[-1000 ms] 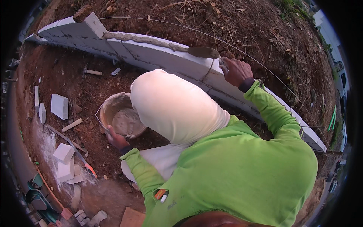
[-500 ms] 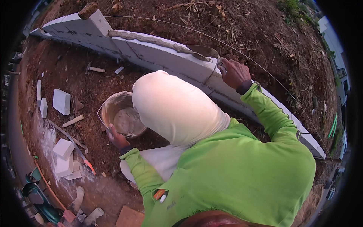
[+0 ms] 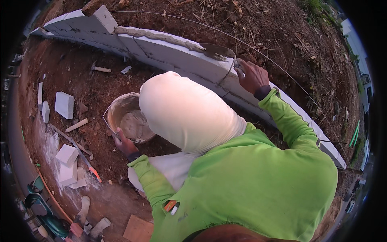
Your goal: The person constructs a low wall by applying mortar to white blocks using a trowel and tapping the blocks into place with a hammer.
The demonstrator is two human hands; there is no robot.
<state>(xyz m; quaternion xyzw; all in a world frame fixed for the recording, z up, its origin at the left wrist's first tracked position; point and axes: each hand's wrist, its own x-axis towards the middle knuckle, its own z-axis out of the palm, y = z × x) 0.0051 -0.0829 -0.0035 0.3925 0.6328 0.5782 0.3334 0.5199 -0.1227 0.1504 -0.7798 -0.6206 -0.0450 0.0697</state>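
My right hand (image 3: pixel 254 76) is closed on the handle of a trowel (image 3: pixel 219 51). The trowel's grey blade lies along the top of a low white block wall (image 3: pixel 183 56), at the right end of a strip of wet mortar (image 3: pixel 161 37). On the left, my left hand (image 3: pixel 125 144) grips the near rim of a bucket (image 3: pixel 116 113). Grey mortar (image 3: pixel 134 124) sits inside that bucket, and my knee in light trousers (image 3: pixel 185 109) hides its right side.
A string line (image 3: pixel 278 71) runs behind the wall. On the soil at left lie a hammer (image 3: pixel 100 69), a white block (image 3: pixel 64 105), stacked block pieces (image 3: pixel 67 155) and an orange-handled saw (image 3: pixel 94 174). Another person's boots (image 3: pixel 100 228) show at lower left, near a green wheelbarrow (image 3: pixel 52 224).
The trowel and my right hand have shifted slightly right. White block top now shows beside the blade where mortar lay before. My left hand stays on the bucket rim.
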